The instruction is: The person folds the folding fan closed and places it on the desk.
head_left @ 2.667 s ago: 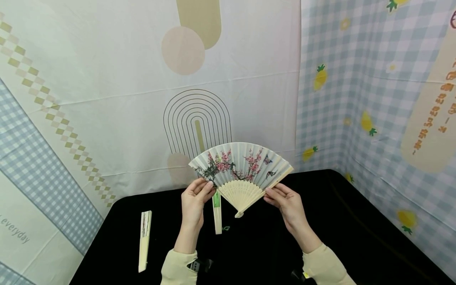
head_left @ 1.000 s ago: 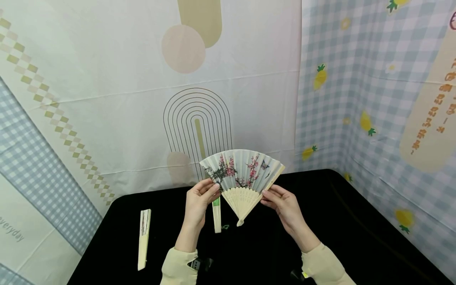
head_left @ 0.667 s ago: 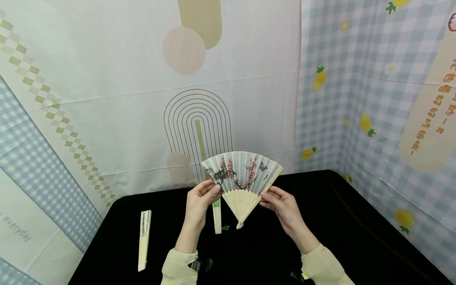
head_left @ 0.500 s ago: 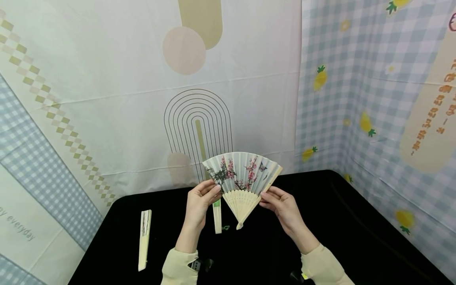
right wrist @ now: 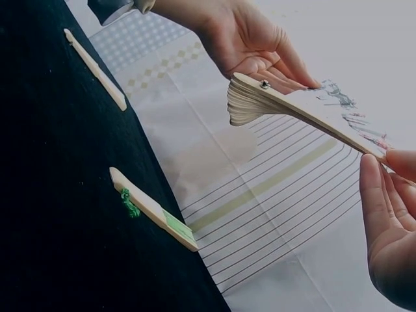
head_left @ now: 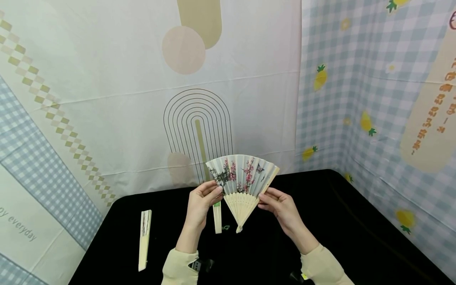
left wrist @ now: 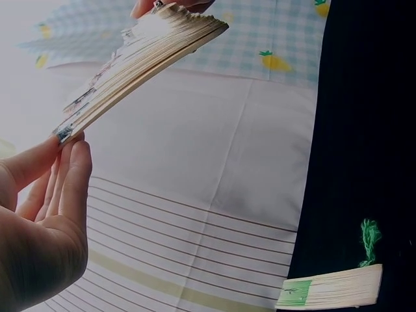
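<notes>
A folding fan (head_left: pixel 242 174) printed with pink blossoms, dark branches and butterflies is held up, partly spread, above the black table. My left hand (head_left: pixel 201 206) pinches its left edge between thumb and fingers. On the opposite edge, my right hand (head_left: pixel 283 209) grips the outer rib the same way. The pale ribs meet at a pivot pointing down toward me. In the left wrist view the fan (left wrist: pixel 140 65) appears nearly edge-on, and the right wrist view shows its riveted end, with the left hand (right wrist: pixel 253 42) behind.
A closed fan with green leaf and green tassel (head_left: pixel 217 217) lies behind my left hand, its upper end hidden. Another closed fan (head_left: pixel 144 241) lies farther left on the black tabletop (head_left: pixel 249 261). A white patterned cloth (head_left: pixel 249 103) hangs behind the table, a checked one at right.
Both hands have drawn closer together, folding the fan from a wide spread to a narrower one. The fan has also come slightly lower. The two closed fans stay where they were.
</notes>
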`<action>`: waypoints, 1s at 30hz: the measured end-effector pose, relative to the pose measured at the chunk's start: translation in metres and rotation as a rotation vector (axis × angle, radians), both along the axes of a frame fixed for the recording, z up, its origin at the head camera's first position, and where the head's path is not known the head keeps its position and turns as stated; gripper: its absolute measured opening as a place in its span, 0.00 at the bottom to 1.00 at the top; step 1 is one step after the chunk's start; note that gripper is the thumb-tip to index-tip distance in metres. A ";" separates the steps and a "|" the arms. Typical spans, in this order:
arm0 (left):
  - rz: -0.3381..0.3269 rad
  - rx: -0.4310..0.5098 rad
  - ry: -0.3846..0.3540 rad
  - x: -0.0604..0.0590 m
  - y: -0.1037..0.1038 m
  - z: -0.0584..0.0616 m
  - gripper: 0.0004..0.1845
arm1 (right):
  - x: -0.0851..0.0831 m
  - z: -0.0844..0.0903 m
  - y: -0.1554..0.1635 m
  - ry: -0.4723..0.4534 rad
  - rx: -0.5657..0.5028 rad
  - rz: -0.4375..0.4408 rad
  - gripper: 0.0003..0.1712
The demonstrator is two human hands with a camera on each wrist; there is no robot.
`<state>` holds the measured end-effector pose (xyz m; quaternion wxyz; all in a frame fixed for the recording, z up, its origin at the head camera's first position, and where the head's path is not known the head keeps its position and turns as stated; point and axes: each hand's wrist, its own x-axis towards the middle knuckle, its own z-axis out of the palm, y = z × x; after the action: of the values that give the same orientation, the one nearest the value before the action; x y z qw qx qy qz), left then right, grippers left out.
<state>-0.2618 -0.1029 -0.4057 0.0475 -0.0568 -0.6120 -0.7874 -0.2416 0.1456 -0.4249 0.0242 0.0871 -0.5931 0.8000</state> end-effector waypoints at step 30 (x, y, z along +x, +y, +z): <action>-0.057 -0.021 -0.003 0.003 0.003 -0.002 0.20 | 0.001 -0.001 -0.004 -0.012 0.040 0.065 0.19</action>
<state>-0.2588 -0.0997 -0.4073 0.0236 -0.0733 -0.6185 -0.7820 -0.2404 0.1421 -0.4257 -0.0072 0.1019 -0.6060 0.7889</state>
